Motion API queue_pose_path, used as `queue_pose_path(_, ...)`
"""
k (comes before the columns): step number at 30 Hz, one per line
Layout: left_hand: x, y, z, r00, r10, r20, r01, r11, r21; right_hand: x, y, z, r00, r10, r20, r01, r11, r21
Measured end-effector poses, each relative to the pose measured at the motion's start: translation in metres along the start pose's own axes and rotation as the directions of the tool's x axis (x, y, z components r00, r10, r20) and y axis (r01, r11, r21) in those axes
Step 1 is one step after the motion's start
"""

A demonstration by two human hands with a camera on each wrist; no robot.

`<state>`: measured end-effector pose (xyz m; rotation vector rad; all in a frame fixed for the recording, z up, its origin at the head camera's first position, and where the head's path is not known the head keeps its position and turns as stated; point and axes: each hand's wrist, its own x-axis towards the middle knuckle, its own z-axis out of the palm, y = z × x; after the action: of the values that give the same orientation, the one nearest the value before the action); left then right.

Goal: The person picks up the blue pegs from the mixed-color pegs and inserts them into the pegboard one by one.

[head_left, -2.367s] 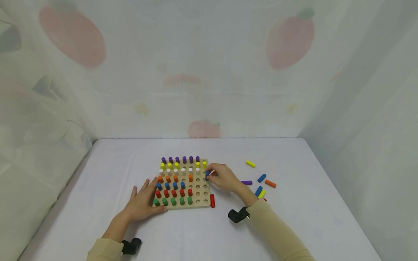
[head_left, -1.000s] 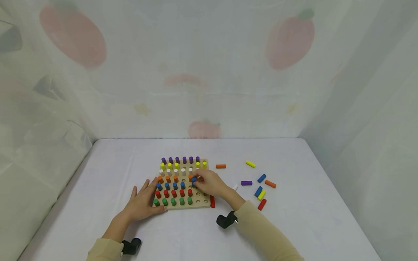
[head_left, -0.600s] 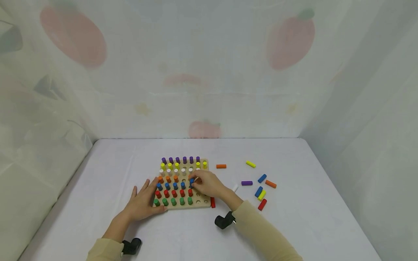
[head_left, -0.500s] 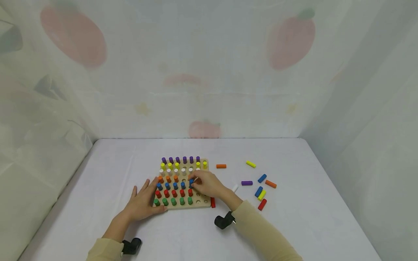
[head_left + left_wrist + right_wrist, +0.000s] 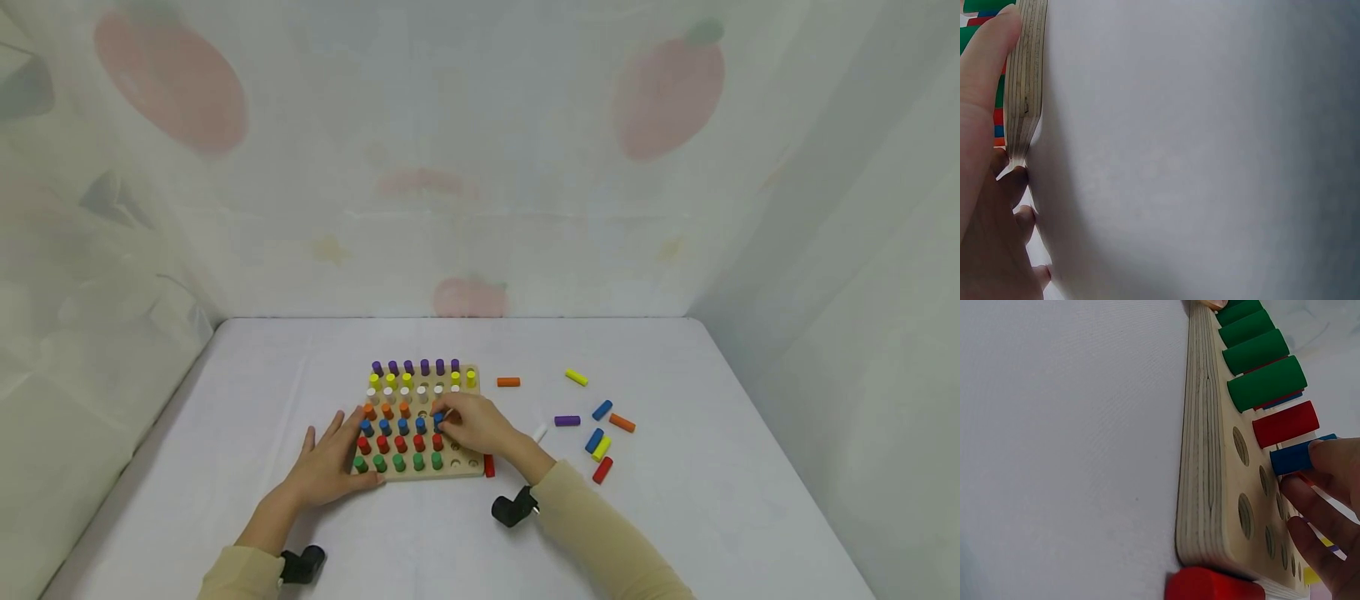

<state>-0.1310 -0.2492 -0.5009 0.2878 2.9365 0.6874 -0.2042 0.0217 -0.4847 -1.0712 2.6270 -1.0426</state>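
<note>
A wooden pegboard (image 5: 462, 472) bears rows of upright pegs: purple, yellow, white, orange, blue, red and green from back to front. My right hand (image 5: 477, 423) pinches a blue peg (image 5: 438, 422) between thumb and fingers at the right end of the blue row. In the right wrist view this blue peg (image 5: 1291, 457) stands upright on the board beside a red peg (image 5: 1286, 424), its lower end at the board's surface. My left hand (image 5: 322, 471) rests at the board's front left corner, thumb on the front edge, the other fingers spread along the left side.
Loose pegs lie on the white table right of the board: an orange peg (image 5: 508, 382), a purple peg (image 5: 567, 421), a white peg (image 5: 540, 432) and several others farther right. A red peg (image 5: 490, 466) lies against the board's right edge. Bare holes show at the board's right.
My right hand has carried the blue peg left from the board's right edge to the end of the blue row, and the peg has come down there. My left hand has stayed put.
</note>
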Motion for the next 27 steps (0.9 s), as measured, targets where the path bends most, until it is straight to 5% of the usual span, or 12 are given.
queue_pose_path(17,-0.0004,0.0005,0.0004,1.0,0.004,-0.004,-0.004,1.0,-0.005,-0.0005,-0.0008,0.0014,1.0,-0.002,0.005,0.003,0.998,-0.07)
queue_pose_path(27,-0.0006,0.0,0.0008,1.0,0.007,-0.008,-0.008,1.0,-0.008,-0.0028,-0.0012,-0.0025,1.0,-0.008,0.027,0.009,1.0,-0.029)
